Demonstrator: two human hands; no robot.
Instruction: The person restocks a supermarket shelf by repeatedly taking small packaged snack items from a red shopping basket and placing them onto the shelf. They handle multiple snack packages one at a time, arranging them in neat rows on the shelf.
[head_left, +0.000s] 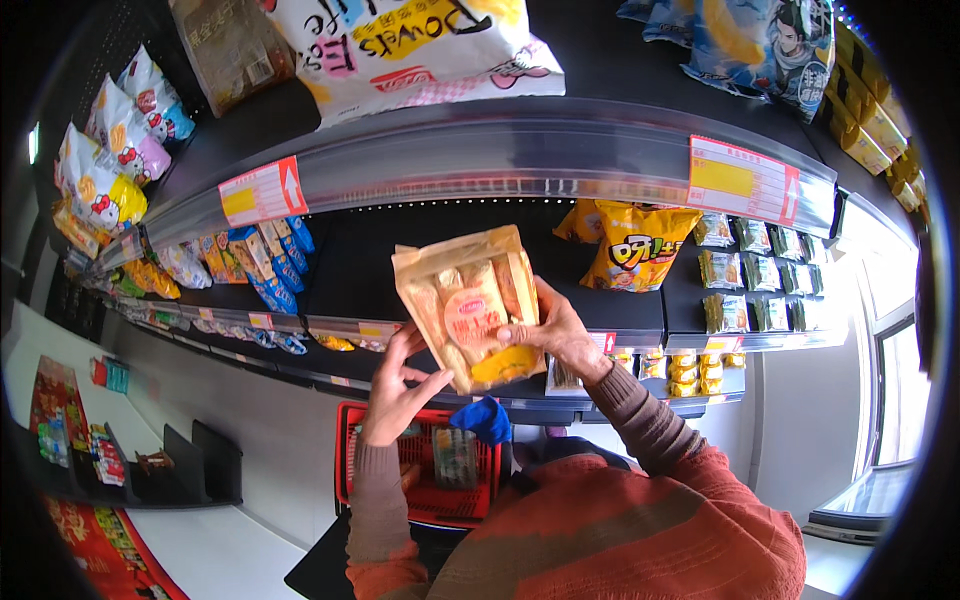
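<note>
A tan snack package (471, 307) with a clear front showing rolled pastries is held up before the black shelves. My right hand (559, 330) grips its right side, the thumb lying across the front. At its lower left edge is my left hand (405, 386), fingers behind the package and thumb near the bottom corner. Below my hands a red plastic shopping basket (493, 480) holds a packaged item (454, 457) in clear wrap. A blue cloth-like thing (484, 421) lies at the basket's rim.
A shelf edge with price tags (487, 154) crosses above the package. Large chip bags (420, 60) stand on the upper shelf. Yellow snack bags (637, 247) and small green-and-white packets (761, 271) are to the right, blue boxes (277, 262) to the left. A black divided display (150, 472) is at lower left.
</note>
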